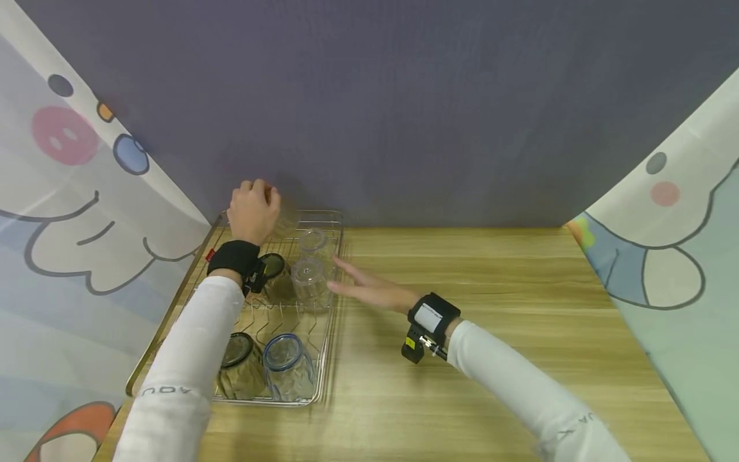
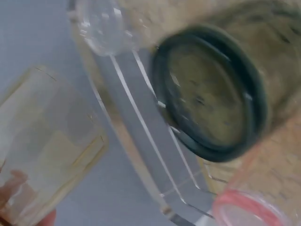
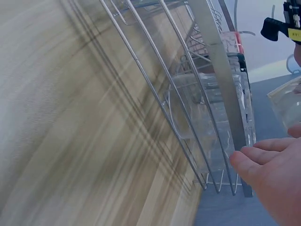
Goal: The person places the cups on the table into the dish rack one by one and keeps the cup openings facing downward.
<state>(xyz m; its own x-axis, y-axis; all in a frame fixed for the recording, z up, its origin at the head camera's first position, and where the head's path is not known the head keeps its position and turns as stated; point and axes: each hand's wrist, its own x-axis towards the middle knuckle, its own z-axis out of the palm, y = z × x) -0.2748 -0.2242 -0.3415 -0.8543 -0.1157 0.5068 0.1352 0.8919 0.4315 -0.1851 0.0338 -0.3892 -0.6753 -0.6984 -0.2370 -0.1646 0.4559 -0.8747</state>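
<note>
My left hand [image 1: 253, 212] grips a clear, faintly yellowish drinking glass [image 2: 49, 141] above the back of the wire rack [image 1: 333, 308]; in the head view the hand covers part of it. Straight fingers of my right hand [image 1: 375, 290] reach to the rack's right side, close to two clear glasses. The nearer clear glass [image 1: 310, 279] stands upside down; behind it is the other clear glass [image 1: 314, 239]. Left of them is a dark-rimmed glass [image 2: 209, 92], with a red-rimmed glass [image 2: 249, 209] beside it, mostly hidden by my left arm in the head view.
At the rack's front stand an upside-down dark tinted glass [image 1: 238, 369] and a blue-rimmed glass [image 1: 288, 366]. The rack sits on a wooden table [image 1: 462, 269] against a grey back wall [image 1: 404, 115]. Cartoon-printed sheets [image 1: 86, 224] flank both sides.
</note>
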